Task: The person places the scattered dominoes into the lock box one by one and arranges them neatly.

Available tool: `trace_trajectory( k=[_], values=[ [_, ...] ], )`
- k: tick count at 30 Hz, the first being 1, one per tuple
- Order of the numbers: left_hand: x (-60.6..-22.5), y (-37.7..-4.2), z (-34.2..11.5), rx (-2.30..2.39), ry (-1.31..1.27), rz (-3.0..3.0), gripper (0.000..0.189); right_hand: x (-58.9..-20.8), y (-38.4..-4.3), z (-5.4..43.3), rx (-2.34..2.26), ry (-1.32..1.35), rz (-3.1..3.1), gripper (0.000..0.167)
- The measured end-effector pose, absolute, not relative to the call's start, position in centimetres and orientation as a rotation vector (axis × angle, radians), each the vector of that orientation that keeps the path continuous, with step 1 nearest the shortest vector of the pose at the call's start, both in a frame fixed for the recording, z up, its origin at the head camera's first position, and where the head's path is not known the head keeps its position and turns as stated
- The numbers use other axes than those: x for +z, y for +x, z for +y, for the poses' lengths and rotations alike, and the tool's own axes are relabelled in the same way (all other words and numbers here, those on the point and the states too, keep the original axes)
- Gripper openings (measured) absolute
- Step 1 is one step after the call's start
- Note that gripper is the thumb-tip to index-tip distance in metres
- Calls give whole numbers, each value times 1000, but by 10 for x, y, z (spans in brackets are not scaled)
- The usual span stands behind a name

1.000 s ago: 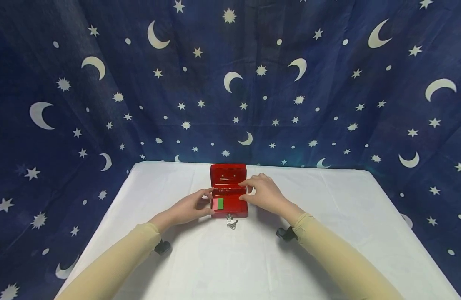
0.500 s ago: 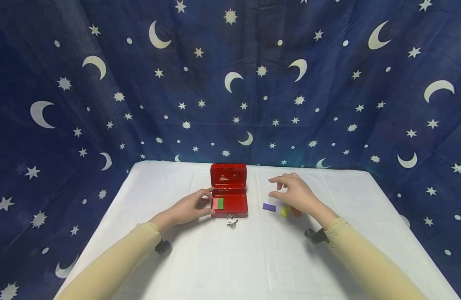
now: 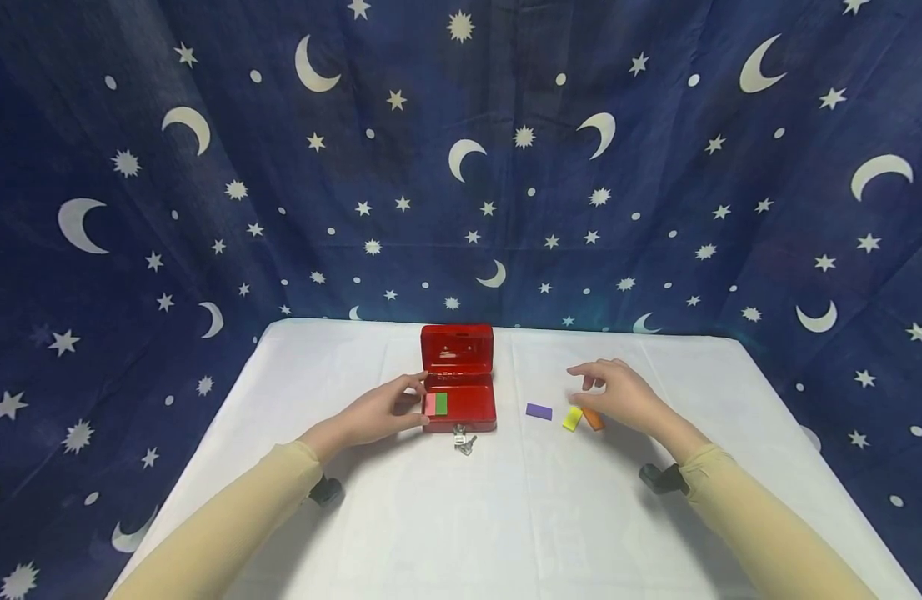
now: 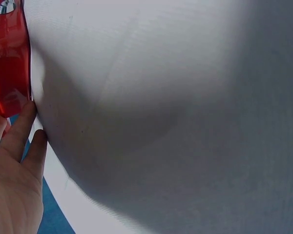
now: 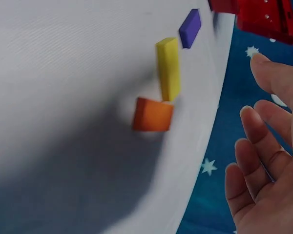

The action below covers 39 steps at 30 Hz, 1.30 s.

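A small red cash box (image 3: 472,406) stands with its lid (image 3: 457,346) raised. A pink block (image 3: 430,404) and a green block (image 3: 442,404) lie side by side at its left end. My left hand (image 3: 378,414) holds that end, thumb at the front corner and fingers towards the hinge side. To the right, my right hand (image 3: 618,396) hovers with nothing in it, thumb and index finger apart, thumb tip near the yellow block (image 3: 573,418) and the orange block (image 3: 593,418). A purple block (image 3: 539,412) lies between them and the box. The right wrist view shows the relaxed fingers (image 5: 254,126).
A small padlock (image 3: 459,437) hangs at the box's front, with keys (image 3: 467,447) beside it on the white tablecloth (image 3: 461,525). A dark blue curtain (image 3: 401,167) with moons and stars rises behind the table's far edge.
My right hand has left the box and moved right, towards the orange and yellow blocks, which its arm hid before along with the purple one. My left hand has stayed at the box.
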<state>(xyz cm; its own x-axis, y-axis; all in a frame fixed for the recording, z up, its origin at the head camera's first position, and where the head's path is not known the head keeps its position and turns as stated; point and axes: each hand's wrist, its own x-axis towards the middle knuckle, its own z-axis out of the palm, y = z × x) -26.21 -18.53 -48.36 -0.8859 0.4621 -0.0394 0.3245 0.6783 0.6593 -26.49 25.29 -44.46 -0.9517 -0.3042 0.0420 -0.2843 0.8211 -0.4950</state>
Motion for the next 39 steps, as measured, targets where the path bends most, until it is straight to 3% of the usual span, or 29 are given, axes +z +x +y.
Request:
trace_trajectory(
  k=[31,39],
  values=[
    [-485,-264,-186,969,648,2704,49,-480,-256,302,-810,-486,2750,63],
    [-485,-264,-186,981,642,2699,50,-482,-257,302,-848,-453,2714,60]
  ],
)
